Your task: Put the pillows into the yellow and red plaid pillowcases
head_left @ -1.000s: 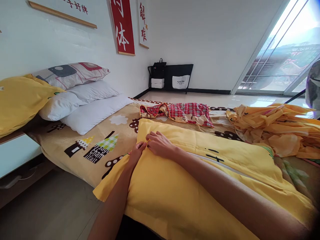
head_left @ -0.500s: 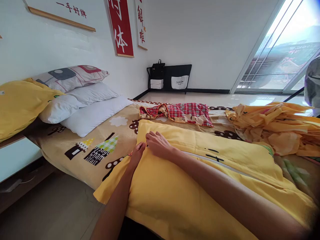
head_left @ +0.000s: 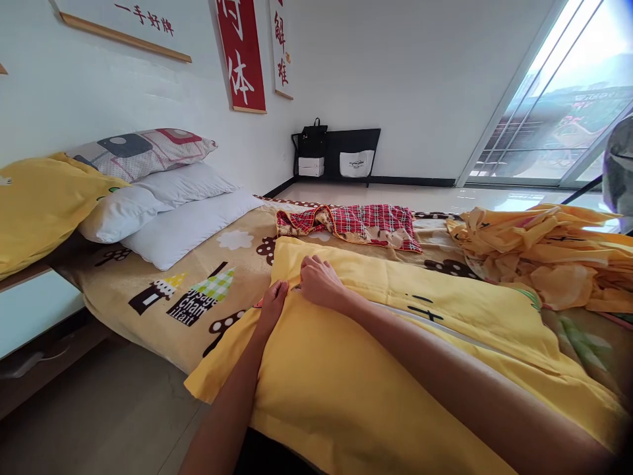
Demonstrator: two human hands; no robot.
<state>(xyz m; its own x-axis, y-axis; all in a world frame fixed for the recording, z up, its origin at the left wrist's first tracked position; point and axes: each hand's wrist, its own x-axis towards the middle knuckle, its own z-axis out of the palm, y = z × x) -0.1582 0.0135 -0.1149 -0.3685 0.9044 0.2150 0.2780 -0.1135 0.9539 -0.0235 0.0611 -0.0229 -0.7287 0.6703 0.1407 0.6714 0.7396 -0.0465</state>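
A yellow pillowcase [head_left: 331, 369] with a plump filling lies across the bed in front of me. A long pale opening [head_left: 435, 324] runs along it, with white showing inside. My left hand [head_left: 273, 305] is closed, pinching the yellow cloth near the left end of this opening. Just right of it, my right hand [head_left: 321, 284] has its fingers curled and pinched on the zipper line. A small dark bit, perhaps zipper teeth, shows between the hands. The zipper pull itself is hidden under my right fingers.
White pillows [head_left: 188, 224], a patterned pillow [head_left: 148, 148] and a yellow pillow [head_left: 44, 211] are piled at the left. A red plaid cloth [head_left: 370, 223] lies beyond the pillowcase. Crumpled yellow fabric [head_left: 539, 257] sits at the right. A pale-topped bedside cabinet [head_left: 34, 313] stands left.
My right hand has slid a little to the right along the zipper line, away from my left hand. The left hand keeps its pinch in the same place.
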